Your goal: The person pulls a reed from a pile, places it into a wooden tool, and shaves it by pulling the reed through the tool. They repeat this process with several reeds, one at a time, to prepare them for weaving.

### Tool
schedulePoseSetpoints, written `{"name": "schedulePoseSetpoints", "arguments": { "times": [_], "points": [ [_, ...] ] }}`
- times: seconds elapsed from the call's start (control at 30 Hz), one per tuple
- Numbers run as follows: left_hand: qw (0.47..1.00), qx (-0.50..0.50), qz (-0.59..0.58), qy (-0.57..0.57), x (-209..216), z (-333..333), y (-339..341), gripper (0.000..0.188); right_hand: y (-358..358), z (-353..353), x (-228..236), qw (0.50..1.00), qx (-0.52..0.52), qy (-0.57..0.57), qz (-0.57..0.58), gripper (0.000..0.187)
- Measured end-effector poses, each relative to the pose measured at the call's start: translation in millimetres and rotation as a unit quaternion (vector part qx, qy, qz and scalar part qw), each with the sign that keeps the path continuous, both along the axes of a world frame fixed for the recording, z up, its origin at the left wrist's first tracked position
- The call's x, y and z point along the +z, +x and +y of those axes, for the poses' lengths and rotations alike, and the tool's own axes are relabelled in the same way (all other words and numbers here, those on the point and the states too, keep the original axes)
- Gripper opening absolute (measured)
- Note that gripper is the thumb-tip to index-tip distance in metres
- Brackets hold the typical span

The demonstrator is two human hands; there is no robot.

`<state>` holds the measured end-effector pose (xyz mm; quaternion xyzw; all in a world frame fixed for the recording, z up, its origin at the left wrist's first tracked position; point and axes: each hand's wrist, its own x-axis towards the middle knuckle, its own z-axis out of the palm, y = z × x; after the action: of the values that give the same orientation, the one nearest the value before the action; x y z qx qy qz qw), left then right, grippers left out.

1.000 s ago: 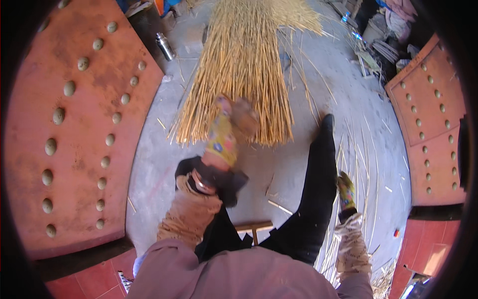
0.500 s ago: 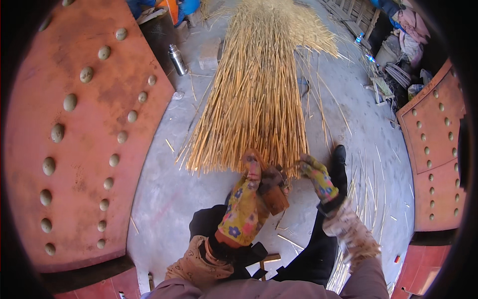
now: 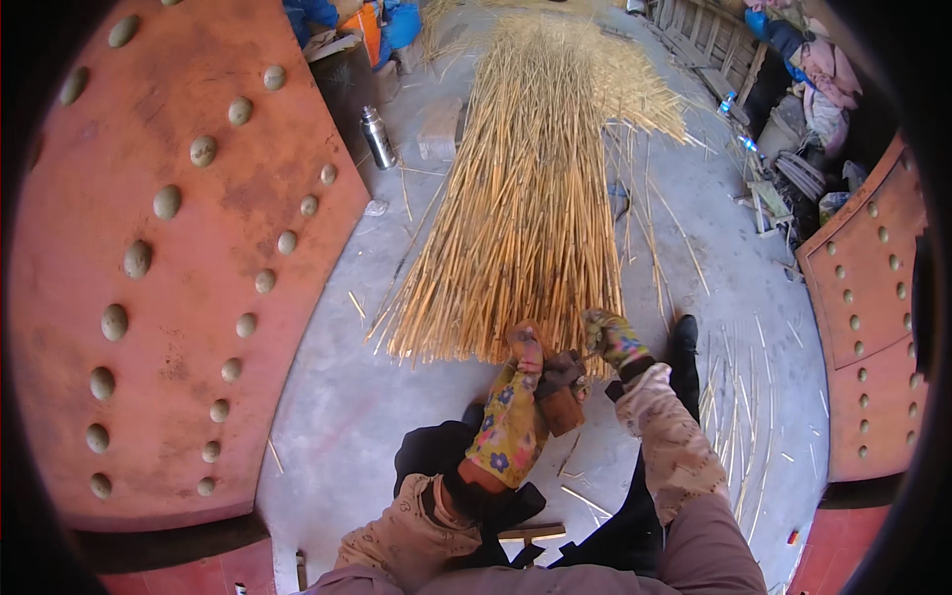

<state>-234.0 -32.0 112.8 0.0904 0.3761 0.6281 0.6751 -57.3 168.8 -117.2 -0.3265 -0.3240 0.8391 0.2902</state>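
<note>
A large sheaf of straw-coloured stalks point(image 3: 516, 218) lies on the floor ahead, its cut ends toward me. My left hand point(image 3: 508, 421), in a yellow flowered glove, is closed at the near ends. It grips a brown wooden block point(image 3: 562, 412) with a dark part beside it; the tool's exact shape is partly hidden. My right hand point(image 3: 617, 340), gloved the same way, is at the sheaf's right near corner with its fingers curled together. What those fingers hold, if anything, is too small to make out.
Studded reddish door panels point(image 3: 198, 297) stand on the left and right. A metal flask point(image 3: 377, 137) and a pale block point(image 3: 439, 129) are left of the sheaf. Loose stalks point(image 3: 744, 416) lie on the right. My dark shoe point(image 3: 684, 339) is beside the right hand.
My right hand has moved left and in toward the stalk ends and the wooden block. The left hand keeps its grip. The whole view has shifted slightly.
</note>
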Motion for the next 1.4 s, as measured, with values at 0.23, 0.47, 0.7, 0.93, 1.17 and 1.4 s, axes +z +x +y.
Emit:
{"name": "schedulePoseSetpoints", "arguments": {
  "times": [0.23, 0.47, 0.7, 0.93, 1.17, 1.4],
  "points": [
    [0.991, -0.068, 0.117, -0.014, 14.8, -14.0, 0.4, 0.050, 39.9, -145.5, 80.9, 0.998, 0.041, 0.050, 0.004, 0.014],
    [0.975, -0.209, 0.056, -0.049, -26.7, -22.6, 28.8, 0.040, 59.6, -293.2, 91.1, 0.990, 0.085, 0.114, -0.022, 0.027],
    [0.932, -0.357, -0.044, -0.056, -70.1, -89.5, 72.4, 0.031, 113.3, -290.8, 20.3, 0.958, 0.265, 0.039, 0.097, 0.036],
    [0.926, -0.352, -0.135, -0.025, -46.6, -145.5, 94.5, 0.035, 69.1, -225.5, 163.6, 0.999, -0.021, -0.041, 0.005, 0.050],
    [0.879, -0.426, 0.004, 0.214, 5.4, -163.9, 75.3, 0.045, 45.9, -261.0, 243.2, 0.987, -0.138, -0.034, 0.070, 0.030],
    [0.847, -0.493, -0.008, 0.197, 24.1, -168.9, 71.5, 0.050, 55.1, -267.1, 288.6, 0.986, -0.145, -0.014, 0.075, 0.026]
  ]
}}
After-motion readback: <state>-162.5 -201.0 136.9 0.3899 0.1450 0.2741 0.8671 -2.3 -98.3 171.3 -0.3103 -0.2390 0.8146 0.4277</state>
